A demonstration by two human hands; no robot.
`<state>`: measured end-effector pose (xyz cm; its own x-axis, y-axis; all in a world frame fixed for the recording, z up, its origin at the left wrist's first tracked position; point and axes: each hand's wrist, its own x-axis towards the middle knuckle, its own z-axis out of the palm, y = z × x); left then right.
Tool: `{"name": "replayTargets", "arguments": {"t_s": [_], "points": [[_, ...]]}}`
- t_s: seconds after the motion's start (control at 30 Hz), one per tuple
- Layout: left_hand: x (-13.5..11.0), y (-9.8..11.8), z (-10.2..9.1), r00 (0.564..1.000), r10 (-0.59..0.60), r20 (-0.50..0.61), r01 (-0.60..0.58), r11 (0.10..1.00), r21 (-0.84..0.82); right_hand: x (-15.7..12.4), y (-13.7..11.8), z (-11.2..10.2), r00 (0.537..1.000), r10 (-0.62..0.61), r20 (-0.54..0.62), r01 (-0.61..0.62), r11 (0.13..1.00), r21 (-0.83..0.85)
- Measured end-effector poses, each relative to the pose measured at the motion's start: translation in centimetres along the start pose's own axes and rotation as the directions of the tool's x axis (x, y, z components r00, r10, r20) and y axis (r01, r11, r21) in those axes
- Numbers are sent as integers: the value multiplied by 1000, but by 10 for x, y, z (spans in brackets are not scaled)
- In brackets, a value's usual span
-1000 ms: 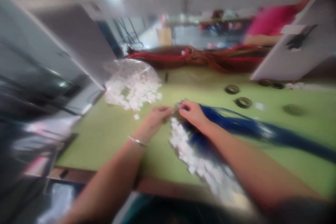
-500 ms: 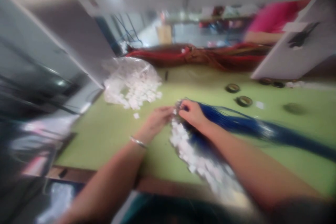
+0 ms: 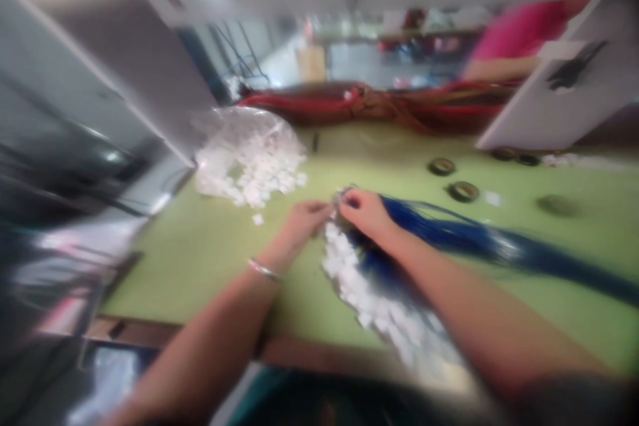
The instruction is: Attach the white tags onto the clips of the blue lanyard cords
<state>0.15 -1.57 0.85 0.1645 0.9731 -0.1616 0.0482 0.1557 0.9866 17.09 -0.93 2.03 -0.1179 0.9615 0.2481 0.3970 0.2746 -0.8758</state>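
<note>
My left hand (image 3: 305, 221), with a bangle on its wrist, is closed in a pinch at the end of the blue wires; what it pinches is too small and blurred to make out. Right beside it, my right hand (image 3: 367, 212) has thumb and finger closed on the end of a blue wire. From there the bundle of blue wires (image 3: 449, 229) runs off to the right, bound with a clear wrap (image 3: 505, 246). Below both hands, a row of small white pieces, like connector housings (image 3: 364, 293), trails toward me, partly under my right forearm.
On the green tabletop (image 3: 200, 266), a clear plastic bag (image 3: 219, 126) spills loose white pieces (image 3: 272, 173). Tape rolls (image 3: 463, 192) lie at the right. A red and brown wire bundle (image 3: 369, 103) crosses the back. Beyond is a person in a pink top (image 3: 519, 33).
My left fingertips have drawn closer together against the right hand's. The right hand has barely moved, and the wires and white pieces lie as before.
</note>
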Motion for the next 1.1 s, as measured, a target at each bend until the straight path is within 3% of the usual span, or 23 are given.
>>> {"name": "replayTargets", "arguments": {"t_s": [0.13, 0.27, 0.47, 0.8, 0.93, 1.1], "points": [[2, 3, 1, 998, -53, -31, 46, 978, -203, -2, 0, -1, 999, -15, -45, 16, 1000, 11], [2, 4, 3, 998, -53, 21, 57, 944, -324, -4, 1, 1, 997, -75, 3, 75, 997, -22], [4, 0, 1, 996, -50, 70, 71, 937, -341, -4, 2, 3, 996, -89, -1, 88, 995, -45], [0, 4, 4, 997, -72, 31, 79, 940, -332, -5, 2, 5, 997, -81, -15, 78, 988, -130], [2, 0, 4, 998, -54, -44, 42, 972, -233, -4, 2, 6, 998, -54, -14, 51, 987, -152], [5, -5, 2, 1000, -5, -12, 3, 985, -171, -4, 2, 7, 999, -37, 1, 37, 984, -172]]}}
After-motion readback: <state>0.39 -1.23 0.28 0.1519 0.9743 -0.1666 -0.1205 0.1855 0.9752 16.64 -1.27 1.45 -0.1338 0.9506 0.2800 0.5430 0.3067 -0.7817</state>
